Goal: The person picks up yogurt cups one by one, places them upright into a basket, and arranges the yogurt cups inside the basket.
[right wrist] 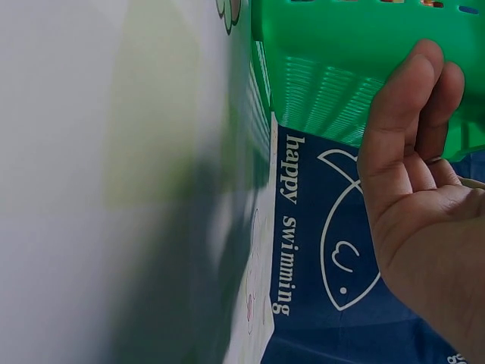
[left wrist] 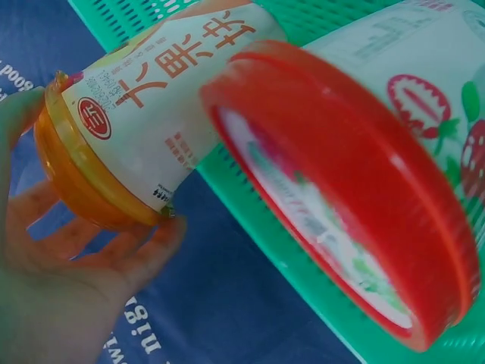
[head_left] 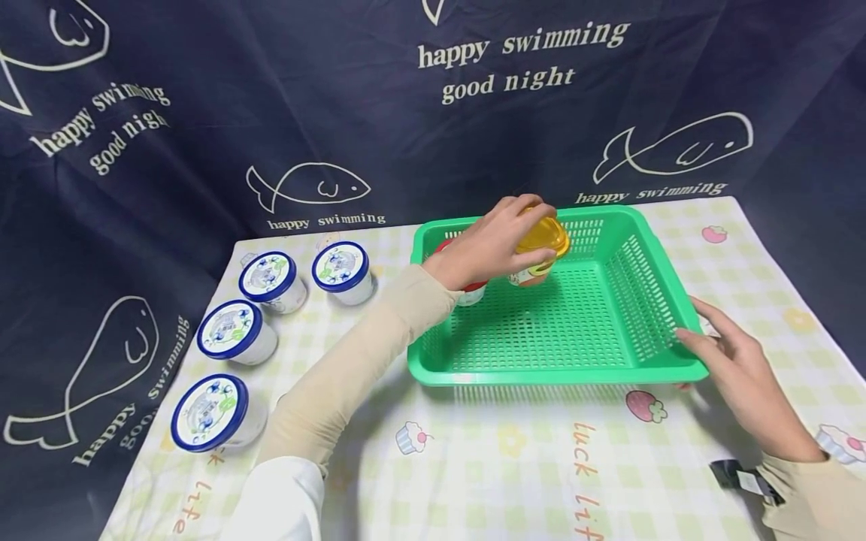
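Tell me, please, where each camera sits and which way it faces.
Head: worn on the head, facing forward and down at the green basket; left hand, right hand and forearms show.
Left wrist: worn there, facing the amber-lidded jar and red-lidded tub; left hand shows.
Right wrist: worn there, facing the basket's outside and the curtain; right hand shows.
Head and left wrist views share the jar.

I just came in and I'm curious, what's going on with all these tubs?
A person's left hand grips an amber-lidded cup inside a green plastic basket, while the right hand holds the basket near its right corner. A red-lidded tub is in there too. Four blue-lidded tubs stand outside, to the left, on the checked tablecloth.
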